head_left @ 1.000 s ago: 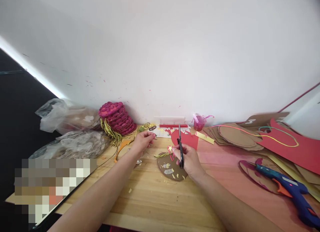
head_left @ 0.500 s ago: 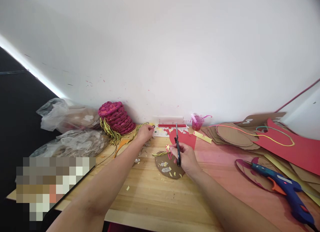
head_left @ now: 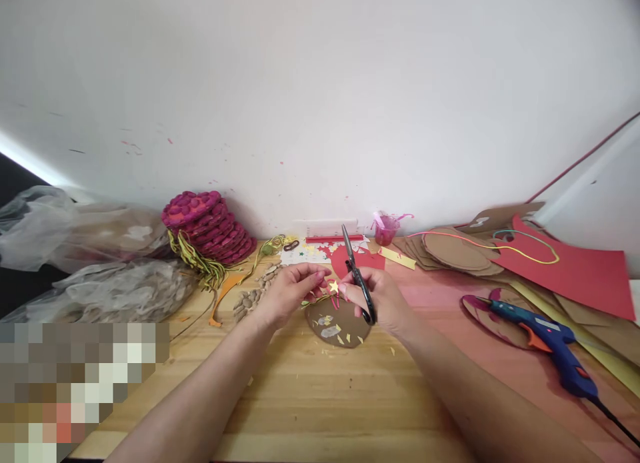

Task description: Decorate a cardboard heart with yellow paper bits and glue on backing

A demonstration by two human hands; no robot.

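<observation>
My right hand (head_left: 383,302) has black-handled scissors (head_left: 353,256) hooked in it, blades pointing up and away. Its thumb and finger also pinch a small yellow paper star (head_left: 334,286), from which a thin pinkish-red loop hangs. Close by on the left, my left hand (head_left: 295,291) is closed with its fingertips together beside the star; what they hold, if anything, is too small to make out. Beneath both hands lies a round brown cardboard piece (head_left: 345,316) strewn with yellow paper scraps. Yellow-green cord (head_left: 307,304) crosses its upper edge.
Pebbles (head_left: 245,304) and an orange scrap (head_left: 225,296) lie left, near stacked magenta discs (head_left: 210,226) and plastic bags (head_left: 120,283). Red paper (head_left: 367,258) and a pink cup (head_left: 386,231) are behind. At right are cardboard rounds (head_left: 457,251) and a blue glue gun (head_left: 550,343).
My left hand has come back from the cord at the rear left to beside the star. My right hand still holds the scissors and star. The view has shifted somewhat.
</observation>
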